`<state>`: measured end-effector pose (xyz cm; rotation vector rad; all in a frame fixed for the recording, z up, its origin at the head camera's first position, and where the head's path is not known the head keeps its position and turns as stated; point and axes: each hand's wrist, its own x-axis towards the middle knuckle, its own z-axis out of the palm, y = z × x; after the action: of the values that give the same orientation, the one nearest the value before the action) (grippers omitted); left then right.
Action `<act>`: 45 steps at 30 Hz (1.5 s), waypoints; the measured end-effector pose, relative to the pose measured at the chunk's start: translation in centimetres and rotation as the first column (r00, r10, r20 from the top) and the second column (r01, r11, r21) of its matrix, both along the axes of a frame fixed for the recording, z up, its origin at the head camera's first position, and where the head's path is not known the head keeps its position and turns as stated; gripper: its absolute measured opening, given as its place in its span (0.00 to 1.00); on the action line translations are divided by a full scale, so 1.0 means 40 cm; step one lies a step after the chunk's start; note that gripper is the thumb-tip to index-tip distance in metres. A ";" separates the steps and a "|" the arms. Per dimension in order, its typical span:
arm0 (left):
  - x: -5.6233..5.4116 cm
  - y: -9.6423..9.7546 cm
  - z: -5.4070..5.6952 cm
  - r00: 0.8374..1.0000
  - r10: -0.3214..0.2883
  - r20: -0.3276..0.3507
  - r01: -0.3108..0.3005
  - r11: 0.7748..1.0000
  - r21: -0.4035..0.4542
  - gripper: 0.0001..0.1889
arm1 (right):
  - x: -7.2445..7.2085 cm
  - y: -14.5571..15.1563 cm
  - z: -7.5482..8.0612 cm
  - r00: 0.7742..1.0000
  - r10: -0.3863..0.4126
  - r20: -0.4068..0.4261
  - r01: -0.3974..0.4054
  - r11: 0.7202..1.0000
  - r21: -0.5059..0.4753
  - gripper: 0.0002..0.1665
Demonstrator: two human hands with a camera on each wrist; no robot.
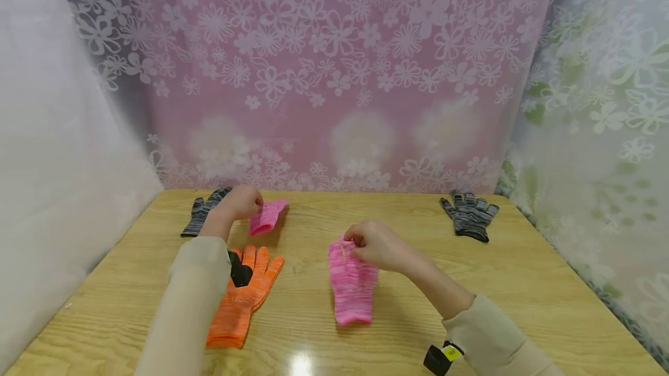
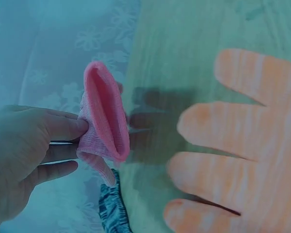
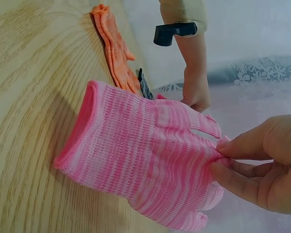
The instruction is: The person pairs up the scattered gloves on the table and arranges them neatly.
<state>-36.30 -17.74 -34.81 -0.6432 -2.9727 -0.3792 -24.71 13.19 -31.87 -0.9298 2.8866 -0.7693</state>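
Note:
My left hand (image 1: pixel 241 201) pinches a pink knit glove (image 1: pixel 268 216) above the back left of the table. In the left wrist view that glove's cuff (image 2: pixel 106 114) gapes toward the camera, with thumb and fingers on its far part. Nearer the middle, my right hand (image 1: pixel 378 245) grips a second pink striped glove (image 1: pixel 352 297) by its finger end. Its cuff (image 3: pixel 77 128) hangs toward the table, and the right wrist view shows thumb and forefinger pinching the fingers of the glove. Orange gloves (image 1: pixel 237 309) lie under my left forearm, partly hidden by the wrist camera.
A grey-black striped glove (image 1: pixel 197 219) lies at the back left, partly behind my left hand. Another grey-black glove (image 1: pixel 471 217) lies at the back right. Flowered curtains (image 1: pixel 334 74) border the wooden table (image 1: pixel 413 219) behind and at the sides.

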 end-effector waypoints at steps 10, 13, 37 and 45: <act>0.001 -0.041 0.106 0.997 0.008 0.076 -0.020 0.987 0.162 0.12 | 0.009 -0.017 0.005 0.999 0.008 -0.033 -0.009 1.000 -0.017 0.13; 0.015 -0.045 0.132 1.000 0.025 0.019 -0.027 0.984 0.175 0.12 | 0.010 -0.022 0.011 0.999 0.005 -0.038 -0.006 1.000 -0.017 0.13; 0.075 -0.043 0.145 1.000 -0.014 -0.003 0.014 0.983 0.184 0.10 | -0.048 -0.153 -0.147 0.976 0.031 -0.216 -0.021 0.999 0.050 0.07; 0.081 -0.048 0.139 0.999 -0.047 -0.020 0.050 0.986 0.159 0.10 | -0.035 -0.177 -0.185 0.932 0.142 -0.333 -0.037 0.952 0.303 0.04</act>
<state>-33.04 -19.64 -29.23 -0.6979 -2.8774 -0.6062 -26.12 6.12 -39.26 -1.2588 3.0976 -0.1668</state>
